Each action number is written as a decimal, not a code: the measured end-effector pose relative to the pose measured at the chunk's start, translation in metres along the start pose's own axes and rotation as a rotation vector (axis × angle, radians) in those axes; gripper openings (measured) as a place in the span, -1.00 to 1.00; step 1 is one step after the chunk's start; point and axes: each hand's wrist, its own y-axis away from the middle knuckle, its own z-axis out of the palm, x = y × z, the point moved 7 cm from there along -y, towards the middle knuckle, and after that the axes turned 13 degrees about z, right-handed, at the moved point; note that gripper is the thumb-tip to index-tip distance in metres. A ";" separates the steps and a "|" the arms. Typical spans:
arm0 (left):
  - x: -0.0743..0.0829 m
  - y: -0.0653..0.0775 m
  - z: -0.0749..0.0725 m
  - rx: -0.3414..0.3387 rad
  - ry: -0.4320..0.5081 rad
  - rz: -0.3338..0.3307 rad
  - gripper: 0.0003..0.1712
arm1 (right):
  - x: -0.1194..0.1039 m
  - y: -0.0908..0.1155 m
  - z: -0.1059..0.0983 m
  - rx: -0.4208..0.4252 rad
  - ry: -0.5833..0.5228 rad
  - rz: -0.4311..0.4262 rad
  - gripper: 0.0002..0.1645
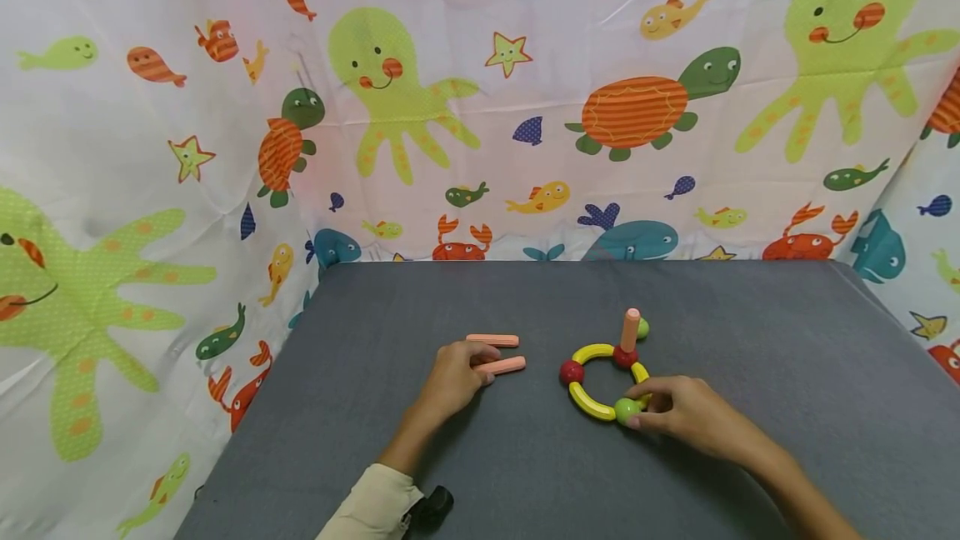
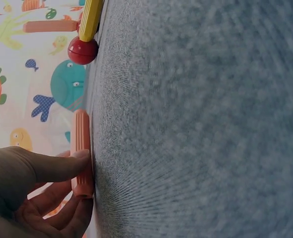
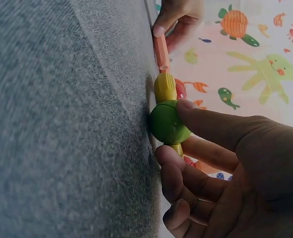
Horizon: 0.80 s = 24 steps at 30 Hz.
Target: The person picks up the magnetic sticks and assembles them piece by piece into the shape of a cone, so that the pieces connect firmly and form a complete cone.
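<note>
My left hand (image 1: 453, 380) pinches a ribbed salmon-pink stick (image 2: 81, 131) between thumb and fingers, low at the table surface. Just behind it lies a second pink stick (image 1: 492, 341). To the right, curved yellow pieces (image 1: 591, 402) and balls form a ring flat on the table. A red ball (image 1: 572, 372) sits at its left; another red ball (image 1: 625, 357) at the back carries an upright pink stick (image 1: 630, 330). My right hand (image 1: 697, 417) holds the ring's front green ball (image 3: 168, 122) between thumb and fingers, hiding part of the right-hand yellow piece.
Behind the upright stick, a second green ball (image 1: 643, 328) is partly hidden. A dark grey cloth (image 1: 540, 473) covers the table. A curtain (image 1: 465, 40) printed with sea animals hangs along the back and sides.
</note>
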 end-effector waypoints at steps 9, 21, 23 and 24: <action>0.003 -0.001 -0.001 0.028 -0.026 0.009 -0.63 | 0.001 -0.001 0.001 -0.001 -0.011 -0.001 -0.56; 0.024 -0.013 0.001 0.130 -0.022 0.058 -0.65 | 0.002 -0.001 0.001 -0.004 -0.019 0.008 -0.57; 0.028 -0.016 0.003 0.142 0.007 0.079 -0.65 | 0.002 -0.001 0.001 -0.004 -0.022 0.012 -0.57; 0.030 -0.017 0.005 0.143 0.023 0.080 -0.65 | 0.003 -0.001 0.001 -0.003 -0.024 0.013 -0.57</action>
